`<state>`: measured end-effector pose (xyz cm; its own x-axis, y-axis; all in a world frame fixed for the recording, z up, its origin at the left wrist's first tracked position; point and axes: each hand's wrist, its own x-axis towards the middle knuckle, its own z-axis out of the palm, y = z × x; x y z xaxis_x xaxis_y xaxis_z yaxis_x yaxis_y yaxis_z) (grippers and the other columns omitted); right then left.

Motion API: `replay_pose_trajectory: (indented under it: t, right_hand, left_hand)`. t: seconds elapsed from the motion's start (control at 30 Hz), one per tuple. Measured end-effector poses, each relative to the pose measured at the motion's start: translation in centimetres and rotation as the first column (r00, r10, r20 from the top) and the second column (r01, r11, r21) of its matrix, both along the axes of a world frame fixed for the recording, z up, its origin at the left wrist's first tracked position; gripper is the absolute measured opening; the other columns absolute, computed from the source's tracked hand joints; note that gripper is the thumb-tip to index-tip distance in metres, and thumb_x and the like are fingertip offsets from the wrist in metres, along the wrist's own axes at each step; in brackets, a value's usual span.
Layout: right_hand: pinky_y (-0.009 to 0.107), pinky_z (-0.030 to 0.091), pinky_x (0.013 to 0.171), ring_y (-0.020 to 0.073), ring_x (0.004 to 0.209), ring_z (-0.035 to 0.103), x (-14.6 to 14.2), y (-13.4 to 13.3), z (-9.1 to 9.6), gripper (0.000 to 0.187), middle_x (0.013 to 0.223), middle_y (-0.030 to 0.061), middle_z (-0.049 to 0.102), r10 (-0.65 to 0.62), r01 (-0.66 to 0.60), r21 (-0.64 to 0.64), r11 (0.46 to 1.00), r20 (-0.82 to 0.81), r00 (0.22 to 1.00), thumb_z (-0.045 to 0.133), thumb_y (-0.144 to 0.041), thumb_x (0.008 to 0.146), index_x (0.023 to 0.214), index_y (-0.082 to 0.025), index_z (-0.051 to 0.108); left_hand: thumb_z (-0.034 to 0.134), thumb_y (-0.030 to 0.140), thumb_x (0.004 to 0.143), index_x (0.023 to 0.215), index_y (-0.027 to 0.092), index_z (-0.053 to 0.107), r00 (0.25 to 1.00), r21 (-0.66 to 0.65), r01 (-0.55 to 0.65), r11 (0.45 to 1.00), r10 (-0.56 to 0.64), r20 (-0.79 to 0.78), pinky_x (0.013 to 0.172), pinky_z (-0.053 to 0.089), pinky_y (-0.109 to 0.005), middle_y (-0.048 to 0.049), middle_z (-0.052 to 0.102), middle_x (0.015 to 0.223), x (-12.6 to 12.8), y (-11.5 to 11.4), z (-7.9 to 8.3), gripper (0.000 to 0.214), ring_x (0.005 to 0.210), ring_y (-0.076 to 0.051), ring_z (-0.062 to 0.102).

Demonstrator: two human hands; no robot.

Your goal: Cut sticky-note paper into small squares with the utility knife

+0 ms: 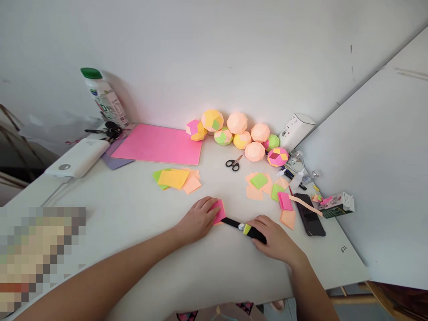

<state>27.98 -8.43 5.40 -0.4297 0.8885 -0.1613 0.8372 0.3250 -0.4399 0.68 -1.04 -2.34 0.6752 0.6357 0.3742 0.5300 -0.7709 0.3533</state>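
Observation:
My left hand (197, 219) presses a small pink piece of paper (219, 211) down on the table, its fingers curled over the left part. An orange edge of paper shows beneath the pink one. In my right hand (276, 236) is a utility knife (254, 232) with a black handle, a yellow-green part and a long dark blade. The blade points left, and its tip meets the right edge of the pink paper; whether it lies inside a fold I cannot tell. Small black-handled scissors (233, 164) lie beyond both hands.
Loose paper squares lie at left (173, 178) and right (259, 181). Several faceted paper balls (236, 123) line the wall beside a large pink sheet (160, 145). A phone (309, 214) and small carton (337, 205) stand right; a bottle (105, 100) and white device (78, 158) left.

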Motion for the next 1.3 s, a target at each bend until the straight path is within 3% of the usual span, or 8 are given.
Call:
replay_pose_trajectory:
  t: [1.3]
  right_hand:
    - [0.036, 0.047, 0.089, 0.0225, 0.106, 0.054, 0.10, 0.16, -0.20, 0.047, 0.113, 0.0081, 0.058, -0.008, 0.008, -0.014, 1.000, -0.003, 1.000, 0.056, -0.016, 0.078, 0.125, -0.021, 0.056]
  left_hand:
    - [0.038, 0.020, 0.095, 0.115, 0.018, 0.058, 1.000, 0.005, 0.001, 1.000, -0.001, -0.011, 0.098, 0.046, -0.045, -0.0122, 0.053, 0.127, -0.10, -0.02, -0.09, 0.029, 0.120, -0.027, 0.045]
